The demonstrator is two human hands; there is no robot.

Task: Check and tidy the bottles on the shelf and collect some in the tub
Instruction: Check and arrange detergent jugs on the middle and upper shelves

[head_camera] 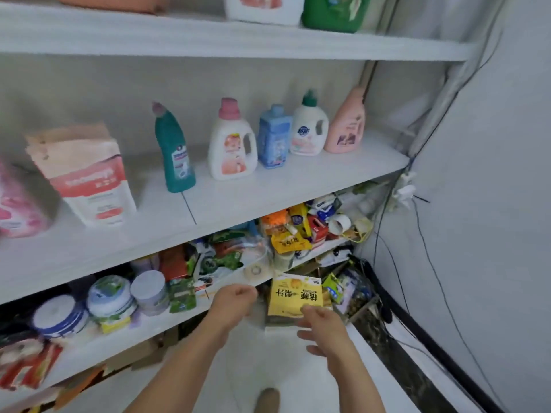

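While bottles [232, 144] line shelf [298, 181], left hand [235, 302] grip curled, hold unclear; right hand [323, 326] loose beside yellow box [293, 295].

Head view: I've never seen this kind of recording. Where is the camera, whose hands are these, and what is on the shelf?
There is no machine here. The single picture comes from a wide-angle camera worn on a person's head, looking forward and down. The left hand and right hand at the bottom are that person's own, bare, fingers curled; blur hides whether they hold anything. Just beyond them is a yellow box. On the middle shelf five bottles stand in a row: a teal bottle, a white bottle with a pink cap, a blue bottle, a white bottle with a green cap and a pink bottle. Left of them stands a white-and-red pouch.
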